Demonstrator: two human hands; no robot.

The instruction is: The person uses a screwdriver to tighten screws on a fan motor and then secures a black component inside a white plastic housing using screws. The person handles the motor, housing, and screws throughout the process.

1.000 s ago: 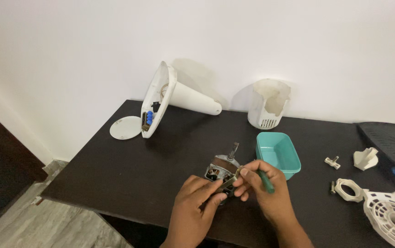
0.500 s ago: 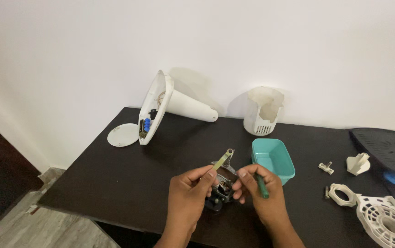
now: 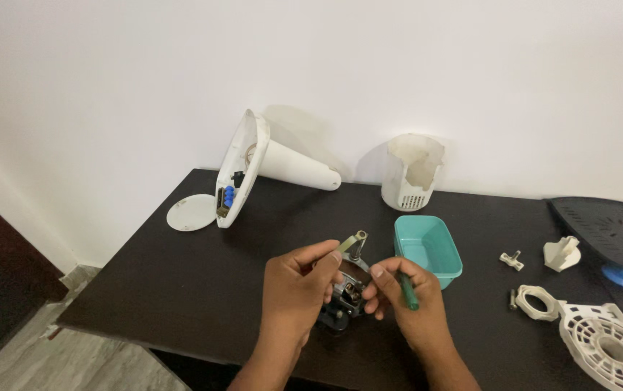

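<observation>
Near the table's front edge [image 3: 181, 340], left hand [image 3: 293, 286] gripping motor [image 3: 346, 289], right hand [image 3: 405, 300] gripping screwdriver [image 3: 407, 292].

On the dark table [image 3: 181, 289] in front of me, a white cone-shaped stand [image 3: 268, 168] lies on its side, a round white cap [image 3: 191, 212] just beside it. A white slotted housing [image 3: 411, 172] stands by the wall, near a teal tub [image 3: 427, 250]. At my right lie a white ring [image 3: 539, 302], a white grille [image 3: 610, 346] and a dark panel [image 3: 608, 228].
</observation>
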